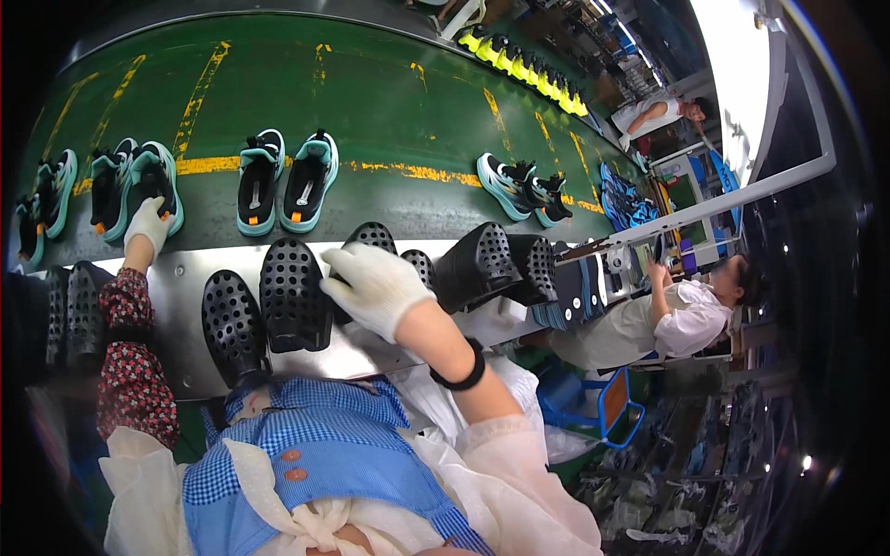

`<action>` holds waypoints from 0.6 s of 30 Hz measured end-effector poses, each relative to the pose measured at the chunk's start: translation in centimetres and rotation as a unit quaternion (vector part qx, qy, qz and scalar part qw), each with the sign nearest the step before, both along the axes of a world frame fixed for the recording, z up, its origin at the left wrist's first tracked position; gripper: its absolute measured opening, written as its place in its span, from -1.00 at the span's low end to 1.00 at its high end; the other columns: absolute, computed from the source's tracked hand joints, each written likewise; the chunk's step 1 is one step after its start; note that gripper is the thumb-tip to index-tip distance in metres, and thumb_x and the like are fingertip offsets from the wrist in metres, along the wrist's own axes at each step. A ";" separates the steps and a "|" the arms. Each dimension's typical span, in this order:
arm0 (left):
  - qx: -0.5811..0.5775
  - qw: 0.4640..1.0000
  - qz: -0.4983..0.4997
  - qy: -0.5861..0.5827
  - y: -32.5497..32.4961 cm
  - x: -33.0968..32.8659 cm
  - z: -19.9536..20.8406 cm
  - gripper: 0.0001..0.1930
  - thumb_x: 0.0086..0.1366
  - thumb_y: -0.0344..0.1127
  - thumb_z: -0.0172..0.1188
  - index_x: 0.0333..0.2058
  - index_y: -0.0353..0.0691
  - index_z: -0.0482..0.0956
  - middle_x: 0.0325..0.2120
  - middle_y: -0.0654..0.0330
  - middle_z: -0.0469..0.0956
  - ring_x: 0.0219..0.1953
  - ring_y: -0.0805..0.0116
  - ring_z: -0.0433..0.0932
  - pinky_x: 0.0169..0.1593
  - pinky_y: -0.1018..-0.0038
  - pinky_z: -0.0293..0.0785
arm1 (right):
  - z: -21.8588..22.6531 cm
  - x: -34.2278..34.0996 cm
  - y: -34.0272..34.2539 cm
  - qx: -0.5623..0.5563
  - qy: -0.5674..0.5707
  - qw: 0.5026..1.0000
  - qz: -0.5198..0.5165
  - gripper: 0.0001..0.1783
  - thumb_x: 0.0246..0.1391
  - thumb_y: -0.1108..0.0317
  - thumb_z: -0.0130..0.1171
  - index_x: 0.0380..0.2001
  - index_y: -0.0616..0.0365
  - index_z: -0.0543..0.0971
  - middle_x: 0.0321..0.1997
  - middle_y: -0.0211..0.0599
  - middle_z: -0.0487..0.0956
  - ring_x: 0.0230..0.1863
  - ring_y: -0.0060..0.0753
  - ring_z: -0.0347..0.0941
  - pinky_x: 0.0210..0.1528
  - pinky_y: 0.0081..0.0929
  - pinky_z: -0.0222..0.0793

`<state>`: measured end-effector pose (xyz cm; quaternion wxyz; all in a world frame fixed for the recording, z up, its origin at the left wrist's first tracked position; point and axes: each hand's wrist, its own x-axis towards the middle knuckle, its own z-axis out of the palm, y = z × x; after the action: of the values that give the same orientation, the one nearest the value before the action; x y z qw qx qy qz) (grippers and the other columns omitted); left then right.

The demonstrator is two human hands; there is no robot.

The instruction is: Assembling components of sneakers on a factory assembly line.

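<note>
My left hand (148, 228), in a white glove, is closed on the heel opening of a black and mint sneaker (152, 181) standing with its pair on the dark green conveyor. My right hand (373, 289), also gloved, has its fingers curled at the edge of a black perforated shoe form (295, 292); the fingertips are partly hidden. Another perforated form (232, 320) stands to the left of that one. A further black form (371, 235) shows just beyond my right hand. Farther right, more black forms (480, 264) lean together on the metal ledge.
The green belt (389, 120) bears another sneaker pair (311, 181) and more sneakers (508, 185). Yellow-green shoes (524, 65) line its far side. A co-worker (691, 320) stands to the right, near a blue stool (603, 403). Another person (654, 116) is farther back.
</note>
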<state>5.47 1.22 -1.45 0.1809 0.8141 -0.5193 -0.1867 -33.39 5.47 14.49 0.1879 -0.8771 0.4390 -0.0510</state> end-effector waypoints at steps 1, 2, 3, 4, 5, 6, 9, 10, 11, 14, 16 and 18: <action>0.017 1.000 0.008 0.007 0.2 -0.2 0.6 -0.47 0.16 -0.31 0.21 0.10 -0.36 0.35 0.02 -0.06 0.44 0.06 0.04 0.43 0.10 0.39 0.33 | -0.3 -1.0 0.5 0.009 -0.018 1.000 -0.018 -0.74 0.09 0.20 0.03 -0.23 0.12 0.51 -0.31 -0.09 0.52 -0.19 -0.01 0.46 -0.14 -0.18 0.38; 0.016 1.000 0.013 0.007 0.3 0.2 0.3 -0.47 0.16 -0.31 0.21 0.10 -0.36 0.35 0.02 -0.06 0.44 0.06 0.04 0.43 0.10 0.39 0.33 | 0.0 -1.8 1.0 0.005 -0.012 0.999 -0.045 -0.73 0.06 0.26 0.06 -0.19 0.14 0.51 -0.25 -0.08 0.53 -0.15 -0.03 0.46 -0.09 -0.22 0.37; -0.002 1.000 0.008 -0.005 0.2 0.5 0.1 -0.48 0.16 -0.31 0.21 0.09 -0.36 0.35 0.01 -0.06 0.44 0.05 0.05 0.44 0.10 0.39 0.33 | -0.5 -2.5 1.4 -0.026 -0.082 0.995 -0.055 -0.73 0.03 0.29 0.07 -0.20 0.16 0.51 -0.21 -0.06 0.53 -0.14 -0.01 0.45 -0.08 -0.23 0.37; -0.019 1.000 0.003 -0.016 0.2 0.7 -0.1 -0.48 0.16 -0.32 0.21 0.09 -0.36 0.36 0.00 -0.06 0.45 0.04 0.05 0.45 0.09 0.39 0.34 | -1.0 -3.0 1.8 -0.056 -0.151 0.985 -0.062 -0.74 0.01 0.32 0.08 -0.21 0.19 0.50 -0.17 -0.04 0.53 -0.13 0.01 0.44 -0.06 -0.23 0.36; -0.021 1.000 0.005 -0.016 0.4 0.8 -0.4 -0.48 0.16 -0.32 0.21 0.09 -0.36 0.36 0.00 -0.06 0.45 0.04 0.05 0.45 0.09 0.39 0.34 | -1.1 -3.3 2.4 -0.058 -0.151 0.985 -0.059 -0.74 0.01 0.32 0.08 -0.21 0.19 0.50 -0.17 -0.04 0.53 -0.13 0.01 0.44 -0.06 -0.23 0.36; -0.016 1.000 0.008 -0.006 0.5 0.6 -0.2 -0.48 0.16 -0.29 0.21 0.08 -0.33 0.38 0.01 -0.07 0.45 0.05 0.02 0.44 0.10 0.36 0.33 | -1.2 -3.7 2.7 -0.074 -0.158 0.982 -0.067 -0.70 -0.03 0.35 0.12 -0.18 0.20 0.50 -0.16 -0.05 0.53 -0.12 0.00 0.43 -0.05 -0.23 0.35; -0.006 1.000 0.016 0.010 0.5 0.5 0.5 -0.49 0.15 -0.27 0.21 0.07 -0.31 0.39 0.02 -0.08 0.45 0.07 -0.01 0.43 0.12 0.34 0.33 | -2.1 -4.5 2.8 -0.127 -0.173 0.974 -0.068 -0.64 -0.09 0.39 0.17 -0.15 0.21 0.50 -0.15 -0.07 0.52 -0.09 0.00 0.43 -0.02 -0.23 0.34; 0.002 1.000 0.019 0.015 0.4 0.4 0.6 -0.49 0.15 -0.27 0.21 0.07 -0.31 0.40 0.02 -0.09 0.45 0.07 -0.01 0.43 0.12 0.34 0.33 | -2.7 -4.6 2.8 -0.162 -0.181 0.968 -0.063 -0.63 -0.12 0.39 0.20 -0.15 0.22 0.51 -0.15 -0.09 0.52 -0.08 -0.01 0.42 -0.01 -0.22 0.33; -0.002 1.000 0.011 0.009 0.3 0.8 0.1 -0.49 0.14 -0.29 0.22 0.07 -0.32 0.40 0.02 -0.09 0.44 0.07 -0.01 0.43 0.12 0.34 0.33 | -3.4 -4.7 2.8 -0.170 -0.182 0.965 -0.078 -0.61 -0.15 0.40 0.22 -0.16 0.22 0.51 -0.14 -0.11 0.52 -0.07 -0.02 0.42 0.01 -0.20 0.32; -0.017 1.000 0.005 -0.009 0.2 1.3 -0.3 -0.49 0.13 -0.31 0.23 0.07 -0.33 0.40 0.02 -0.10 0.45 0.06 -0.01 0.43 0.12 0.34 0.33 | -4.9 -5.0 2.8 -0.214 -0.141 0.964 -0.072 -0.63 -0.18 0.40 0.23 -0.19 0.21 0.53 -0.13 -0.10 0.51 -0.01 -0.02 0.40 0.07 -0.20 0.31; -0.030 0.999 0.006 -0.021 0.3 1.2 -0.2 -0.48 0.12 -0.31 0.23 0.07 -0.34 0.40 0.01 -0.11 0.45 0.06 -0.01 0.43 0.12 0.34 0.33 | -5.2 -4.9 2.9 -0.223 -0.138 0.962 -0.073 -0.63 -0.18 0.40 0.24 -0.19 0.21 0.54 -0.12 -0.10 0.51 0.00 -0.02 0.39 0.08 -0.20 0.31; -0.031 0.999 0.005 -0.022 0.2 1.2 -0.1 -0.48 0.11 -0.32 0.23 0.07 -0.35 0.40 0.01 -0.12 0.45 0.06 -0.01 0.43 0.13 0.34 0.33 | -5.2 -5.1 3.0 -0.235 -0.134 0.960 -0.077 -0.63 -0.18 0.40 0.24 -0.20 0.20 0.54 -0.11 -0.10 0.51 0.02 -0.02 0.39 0.09 -0.19 0.30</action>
<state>6.66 1.42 -1.55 0.1954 0.8148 -0.5242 -0.1517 -38.48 8.42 9.31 0.0293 -0.8452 0.4518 -0.2839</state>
